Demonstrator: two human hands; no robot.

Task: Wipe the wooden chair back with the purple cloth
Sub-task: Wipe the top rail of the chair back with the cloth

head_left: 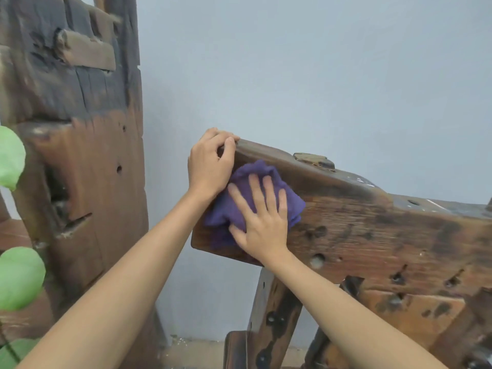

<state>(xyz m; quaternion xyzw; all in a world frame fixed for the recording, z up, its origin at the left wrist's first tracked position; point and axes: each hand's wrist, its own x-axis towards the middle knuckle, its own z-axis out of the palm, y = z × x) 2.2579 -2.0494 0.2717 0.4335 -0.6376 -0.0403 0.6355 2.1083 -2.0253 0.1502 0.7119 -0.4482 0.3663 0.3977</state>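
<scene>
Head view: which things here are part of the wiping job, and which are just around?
In the job:
- purple cloth, pressed flat on the wood
- chair back
- right hand, fingers spread on the cloth
- left hand, gripping the top corner of the chair back

Just around:
- tall wooden plank on the left
- green leaves at the left edge
- grey wall

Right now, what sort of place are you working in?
Probably an indoor room with rustic furniture: a weathered wooden chair back against a plain grey-blue wall, a tall old timber piece beside it, green leaves at the edge.
</scene>
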